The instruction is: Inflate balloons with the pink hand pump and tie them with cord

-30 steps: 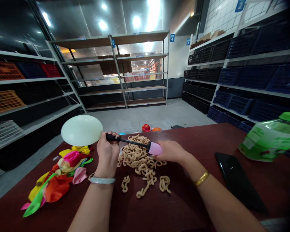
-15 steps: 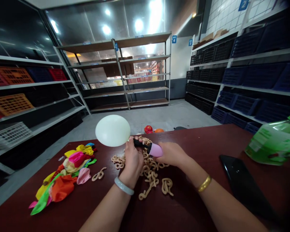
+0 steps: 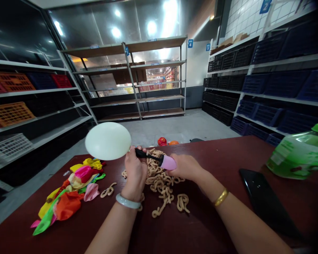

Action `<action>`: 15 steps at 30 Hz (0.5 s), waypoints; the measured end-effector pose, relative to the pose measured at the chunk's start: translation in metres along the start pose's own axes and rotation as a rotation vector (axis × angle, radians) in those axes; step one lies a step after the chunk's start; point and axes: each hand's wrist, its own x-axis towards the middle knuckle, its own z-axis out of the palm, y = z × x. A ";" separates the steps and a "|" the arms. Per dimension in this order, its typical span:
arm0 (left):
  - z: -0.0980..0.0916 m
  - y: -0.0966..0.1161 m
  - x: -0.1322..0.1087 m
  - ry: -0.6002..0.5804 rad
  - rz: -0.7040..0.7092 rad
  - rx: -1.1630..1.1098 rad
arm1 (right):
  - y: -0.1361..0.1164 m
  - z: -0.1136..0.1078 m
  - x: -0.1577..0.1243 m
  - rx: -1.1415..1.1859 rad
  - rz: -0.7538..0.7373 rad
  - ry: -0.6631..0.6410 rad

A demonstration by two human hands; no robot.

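A pale, swollen balloon (image 3: 108,141) hangs off the end of a hand balloon pump, left of the black end held by my left hand (image 3: 136,171). The fingers of that hand close around the balloon's neck and the black part. A thin black rod joins it to the pump's pink part (image 3: 168,162), which my right hand (image 3: 187,167) grips. Beneath both hands lies a heap of tan, twisted, snack-like pieces (image 3: 159,181), partly hidden by the hands. A few loose pieces (image 3: 183,203) rest in front of it.
Limp coloured balloons (image 3: 69,204) are piled at the table's left. On the right of the dark red table (image 3: 212,222) lie a black phone (image 3: 265,199) and a green bag with a cap (image 3: 299,155). Round red and orange objects (image 3: 161,141) show past the far edge. Shelves with crates stand around.
My left hand has moved left, drawing the black part away from the pink one, so more rod shows. The balloon has shifted left and looks larger. My right hand has barely moved.
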 end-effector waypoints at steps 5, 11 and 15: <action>-0.008 0.031 0.025 0.049 0.092 -0.013 | 0.014 -0.010 0.000 -0.064 -0.002 -0.016; -0.005 0.026 0.024 0.029 0.114 -0.051 | 0.028 -0.019 -0.002 -0.100 -0.012 0.003; 0.003 -0.005 0.000 -0.025 0.030 -0.061 | 0.026 -0.017 -0.003 -0.115 -0.028 0.019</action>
